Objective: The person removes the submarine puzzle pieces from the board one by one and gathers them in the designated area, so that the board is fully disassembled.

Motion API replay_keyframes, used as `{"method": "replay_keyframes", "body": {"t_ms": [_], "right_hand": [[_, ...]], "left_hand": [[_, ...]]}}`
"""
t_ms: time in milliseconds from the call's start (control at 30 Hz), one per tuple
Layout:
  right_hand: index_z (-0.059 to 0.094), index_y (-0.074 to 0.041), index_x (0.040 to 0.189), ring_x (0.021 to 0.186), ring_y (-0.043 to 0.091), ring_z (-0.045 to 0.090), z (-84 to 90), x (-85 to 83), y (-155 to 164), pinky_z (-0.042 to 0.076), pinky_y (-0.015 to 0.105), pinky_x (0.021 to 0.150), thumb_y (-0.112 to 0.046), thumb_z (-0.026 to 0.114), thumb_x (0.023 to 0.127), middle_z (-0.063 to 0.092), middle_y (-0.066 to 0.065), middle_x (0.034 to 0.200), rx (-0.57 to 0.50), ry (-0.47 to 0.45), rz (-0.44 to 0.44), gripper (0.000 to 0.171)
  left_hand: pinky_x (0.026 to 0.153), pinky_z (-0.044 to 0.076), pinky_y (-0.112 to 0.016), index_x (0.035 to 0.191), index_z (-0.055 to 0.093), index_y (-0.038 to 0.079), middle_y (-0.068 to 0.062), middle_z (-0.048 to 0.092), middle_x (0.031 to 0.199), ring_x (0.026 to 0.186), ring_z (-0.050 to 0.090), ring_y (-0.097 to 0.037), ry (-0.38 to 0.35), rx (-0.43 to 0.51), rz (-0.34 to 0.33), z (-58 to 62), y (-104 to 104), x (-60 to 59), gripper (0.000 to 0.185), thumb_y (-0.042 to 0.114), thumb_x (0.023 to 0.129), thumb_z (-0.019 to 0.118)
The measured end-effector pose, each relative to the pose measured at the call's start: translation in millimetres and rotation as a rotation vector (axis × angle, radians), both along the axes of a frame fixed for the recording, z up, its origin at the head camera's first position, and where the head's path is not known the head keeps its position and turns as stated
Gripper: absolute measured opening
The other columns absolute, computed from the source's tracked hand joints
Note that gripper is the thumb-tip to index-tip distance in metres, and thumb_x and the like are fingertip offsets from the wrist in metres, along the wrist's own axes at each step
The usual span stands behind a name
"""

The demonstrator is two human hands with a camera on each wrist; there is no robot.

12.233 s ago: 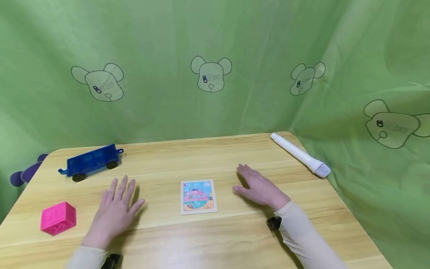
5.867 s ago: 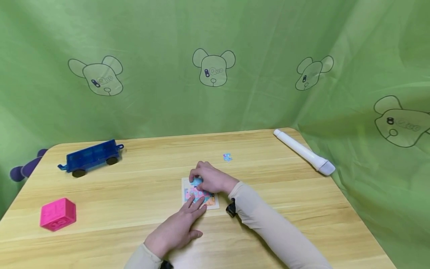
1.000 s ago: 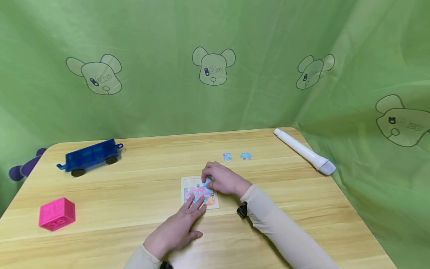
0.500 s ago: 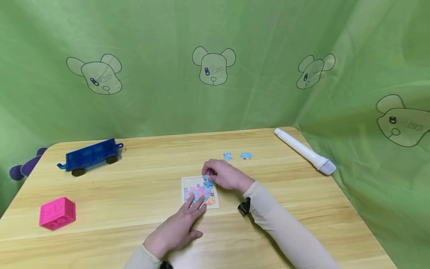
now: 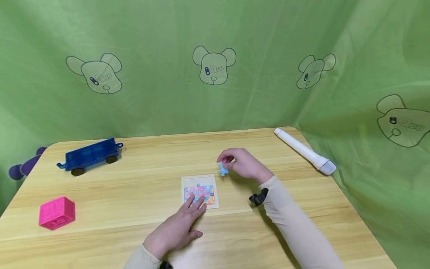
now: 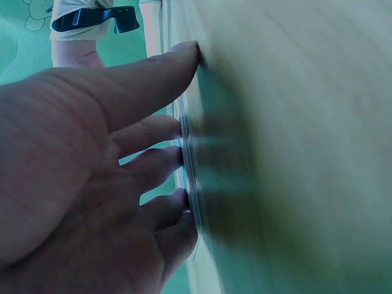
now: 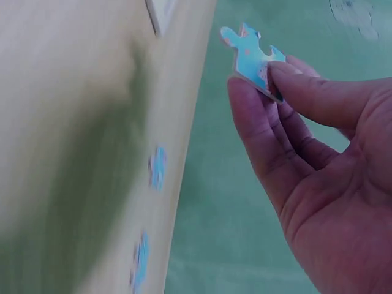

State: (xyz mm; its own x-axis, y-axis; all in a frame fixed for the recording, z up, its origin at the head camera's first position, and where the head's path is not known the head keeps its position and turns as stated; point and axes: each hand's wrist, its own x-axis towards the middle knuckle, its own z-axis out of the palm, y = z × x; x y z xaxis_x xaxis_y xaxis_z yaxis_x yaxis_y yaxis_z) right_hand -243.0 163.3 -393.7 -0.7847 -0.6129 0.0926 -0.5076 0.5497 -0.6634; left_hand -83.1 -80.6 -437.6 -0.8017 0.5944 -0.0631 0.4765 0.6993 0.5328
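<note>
Pinching a blue puzzle piece [image 5: 222,170] between thumb and fingertips, our right hand [image 5: 242,163] hangs just above the counter [image 5: 302,209], a little beyond the far right corner of the puzzle board [image 5: 199,191]; the right wrist view shows the piece [image 7: 252,56] clamped at one end, its knobbed edge sticking out past the fingers [image 7: 318,101]; our left hand [image 5: 176,229] lies flat with straight fingers, its fingertips pressing on the near part of the board, which sits near the middle of the counter; the left wrist view shows those fingertips [image 6: 177,156] against the board's thin edge, though the blur hides the picture on it; the board still carries pink and blue pieces in its lower part, while its upper strip looks pale and bare; in the right wrist view we make out two loose pieces [image 7: 157,166] lying on the counter, blurred, and in the head view the right hand covers them; a blue toy wagon [image 5: 90,155] stands near the far left corner; a pink cube [image 5: 56,212] rests by the left edge, nearer to us; a white marker [image 5: 304,151] lies slantwise along the far right corner; a green curtain [image 5: 215,67] printed with bear heads hangs behind the counter; a purple object [image 5: 23,168] shows past the left edge.
</note>
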Motion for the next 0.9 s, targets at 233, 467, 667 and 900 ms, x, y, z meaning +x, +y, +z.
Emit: {"method": "replay_keyframes", "body": {"t_ms": [233, 467, 667, 900], "right_hand": [[0.070, -0.003, 0.095, 0.084, 0.021, 0.060, 4.6, -12.1, 38.4, 0.052, 0.036, 0.075, 0.004, 0.066, 0.090, 0.065, 0.008, 0.086, -0.005, -0.012, -0.125, 0.010], [0.070, 0.000, 0.097, 0.087, 0.024, 0.061, 5.0, -20.5, 69.0, 0.049, 0.040, 0.079, 0.006, 0.065, 0.089, 0.066, 0.010, 0.089, 0.021, 0.010, -0.200, 0.011], [0.069, 0.002, 0.097, 0.087, 0.027, 0.060, -0.7, -29.5, 91.4, 0.049, 0.041, 0.079, 0.009, 0.062, 0.090, 0.066, 0.012, 0.089, 0.024, 0.011, -0.262, 0.013], [0.068, 0.002, 0.099, 0.087, 0.026, 0.057, -8.1, -41.2, 111.8, 0.047, 0.037, 0.078, 0.007, 0.060, 0.092, 0.064, 0.012, 0.090, 0.069, -0.018, -0.296, 0.012]], "left_hand": [[0.111, 0.030, -0.049, 0.146, 0.043, -0.001, -0.011, 0.024, 0.160, 0.146, 0.014, -0.037, 0.004, -0.004, -0.004, -0.3, -0.2, 0.7, 0.069, 0.025, 0.090, 0.072], [0.112, 0.031, -0.047, 0.147, 0.043, 0.001, -0.010, 0.023, 0.160, 0.146, 0.013, -0.036, -0.006, -0.019, 0.009, -1.7, -0.1, 0.7, 0.069, 0.026, 0.090, 0.072], [0.112, 0.030, -0.047, 0.147, 0.042, 0.001, -0.010, 0.023, 0.160, 0.146, 0.013, -0.035, -0.003, -0.016, 0.008, -2.4, -0.2, 0.2, 0.069, 0.026, 0.090, 0.072], [0.112, 0.030, -0.048, 0.147, 0.042, 0.000, -0.010, 0.023, 0.160, 0.146, 0.013, -0.036, -0.007, -0.004, 0.005, -1.2, -0.3, 0.2, 0.069, 0.024, 0.090, 0.072]]}}
